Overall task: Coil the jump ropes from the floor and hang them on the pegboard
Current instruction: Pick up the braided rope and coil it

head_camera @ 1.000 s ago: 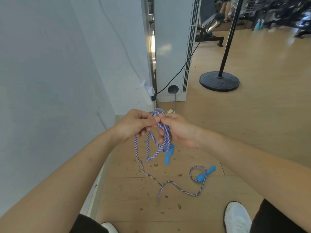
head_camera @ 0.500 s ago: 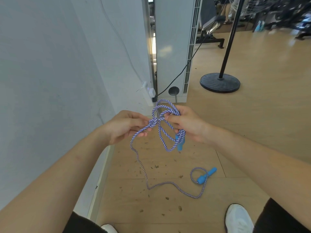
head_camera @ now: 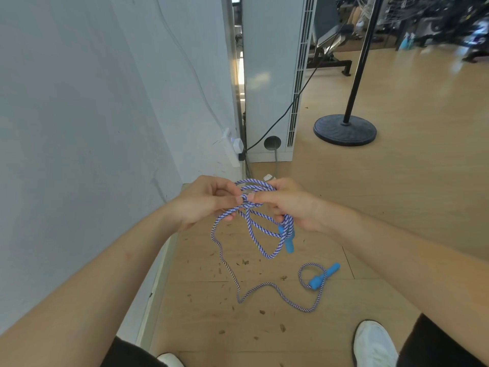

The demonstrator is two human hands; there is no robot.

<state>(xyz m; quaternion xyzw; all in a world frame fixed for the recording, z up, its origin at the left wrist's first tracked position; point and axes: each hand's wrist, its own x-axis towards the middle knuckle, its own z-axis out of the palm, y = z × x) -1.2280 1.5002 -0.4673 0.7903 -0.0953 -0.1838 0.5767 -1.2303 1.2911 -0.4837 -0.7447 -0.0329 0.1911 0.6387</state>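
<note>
Jump rope [head_camera: 260,234], blue-and-white twisted cord, partly looped, bright blue handles.

Standing on a wooden floor [head_camera: 383,207] beside a pale wall [head_camera: 92,115]. Pinching a blue-and-white jump rope [head_camera: 254,229] between left hand [head_camera: 201,202] and right hand [head_camera: 288,205], thumbs nearly meeting where strands cross. Gripping several hanging loops and one blue handle [head_camera: 289,243] in the right. Trailing the rest down to the floor, ending at a second blue handle [head_camera: 324,275] ahead of a white shoe [head_camera: 374,343].
</note>
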